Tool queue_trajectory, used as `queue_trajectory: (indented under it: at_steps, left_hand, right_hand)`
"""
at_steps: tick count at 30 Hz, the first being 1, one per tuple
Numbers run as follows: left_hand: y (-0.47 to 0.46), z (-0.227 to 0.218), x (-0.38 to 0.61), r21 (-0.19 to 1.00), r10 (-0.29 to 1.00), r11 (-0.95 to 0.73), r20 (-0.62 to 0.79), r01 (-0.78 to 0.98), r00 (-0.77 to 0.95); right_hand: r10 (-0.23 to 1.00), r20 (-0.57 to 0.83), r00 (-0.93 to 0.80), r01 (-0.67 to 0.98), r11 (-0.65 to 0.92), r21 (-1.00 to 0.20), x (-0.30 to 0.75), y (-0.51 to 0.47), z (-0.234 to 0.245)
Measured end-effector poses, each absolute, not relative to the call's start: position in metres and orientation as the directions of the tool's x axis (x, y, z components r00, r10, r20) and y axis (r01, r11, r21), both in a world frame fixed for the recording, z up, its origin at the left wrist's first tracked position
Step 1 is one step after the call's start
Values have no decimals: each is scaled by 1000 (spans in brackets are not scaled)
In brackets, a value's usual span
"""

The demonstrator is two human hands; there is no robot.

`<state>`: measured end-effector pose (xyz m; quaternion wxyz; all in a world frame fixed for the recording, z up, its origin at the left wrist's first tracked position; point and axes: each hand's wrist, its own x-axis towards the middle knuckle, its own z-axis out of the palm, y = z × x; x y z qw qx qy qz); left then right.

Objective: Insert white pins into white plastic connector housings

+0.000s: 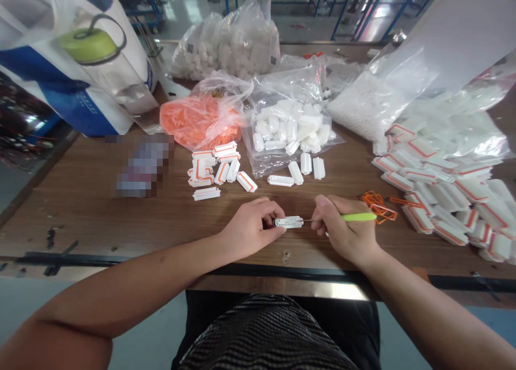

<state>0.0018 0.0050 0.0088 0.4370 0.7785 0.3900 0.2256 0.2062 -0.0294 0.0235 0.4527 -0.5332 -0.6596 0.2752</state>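
My left hand (253,225) pinches one end of a small white plastic housing (289,222) with rows of little holes along it. In my right hand (347,230) is a thin tool with a lime-green handle (358,217); its fine metal tip reaches the housing's right end. Whether the tip sits inside the part or only touches it, I cannot tell. Beyond my hands lie several loose white housings (281,180). To their left is a small heap of white housings with orange rings (202,168). Several loose orange rings (378,206) lie just past my right hand.
A clear bag of white housings (288,125) and a bag of orange rings (205,117) stand behind. On the right spreads a large pile of orange-ringed housings (455,192). A bottle with a green lid (91,44) leans at the left, near a blurred item (143,165).
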Motion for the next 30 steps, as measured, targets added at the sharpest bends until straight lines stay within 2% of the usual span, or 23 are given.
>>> queue_trajectory:
  at_steps: [8, 20, 23, 28, 30]
  left_hand:
    - [5, 7, 2, 849, 799, -348, 48, 397, 600]
    - [5, 8, 2, 855, 804, -327, 28, 402, 594]
    - [5, 8, 2, 854, 804, -332, 34, 401, 594]
    - [4, 6, 3, 854, 815, -313, 16, 416, 580]
    - [4, 6, 3, 853, 815, -312, 14, 418, 580]
  right_hand:
    - [963, 271, -15, 434, 250, -866, 204, -28, 23]
    - [965, 257, -47, 453, 250, -856, 205, -28, 19]
    - [942, 311, -126, 525, 329, -785, 204, -29, 21]
    - [780, 499, -377, 598, 617, -512, 200, -32, 27]
    - [769, 515, -379, 607, 627, -488, 200, -32, 27]
